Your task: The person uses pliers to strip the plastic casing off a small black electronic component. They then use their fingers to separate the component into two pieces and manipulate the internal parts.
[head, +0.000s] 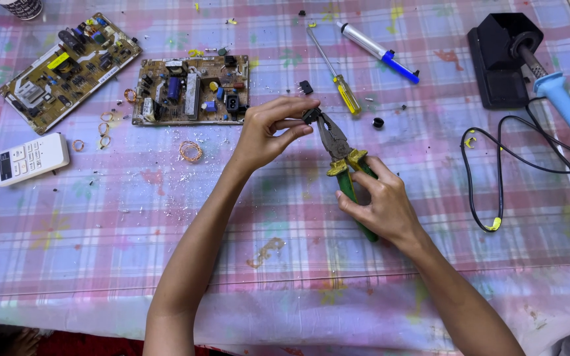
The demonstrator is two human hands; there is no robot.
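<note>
- Both hands meet above the middle of the pink-and-blue checked tablecloth (166, 217), raised off it so the work sits in plain sight.
- Right hand (380, 201) is clenched round the green-and-yellow handled combination pliers (338, 148), squeezing the grips so the steel nose points up and away.
- Left hand (268, 132) pinches a small black electronic part (311, 116) between thumb and fingertips, steadying it right at the pliers' tip; whether the nose actually bites it is too small to tell.
- Just behind the left hand lies a brown circuit board with mixed components (192, 89); a second, angled board (67, 69) rests further left, near a white remote control (29, 158).
- Loose copper wire coils (190, 151) and white crumbs lie scattered beside the boards.
- Yellow-handled screwdriver (338, 79) and blue-handled soldering iron (562, 99) in its black stand (499, 62) lie within the right hand's reach.
</note>
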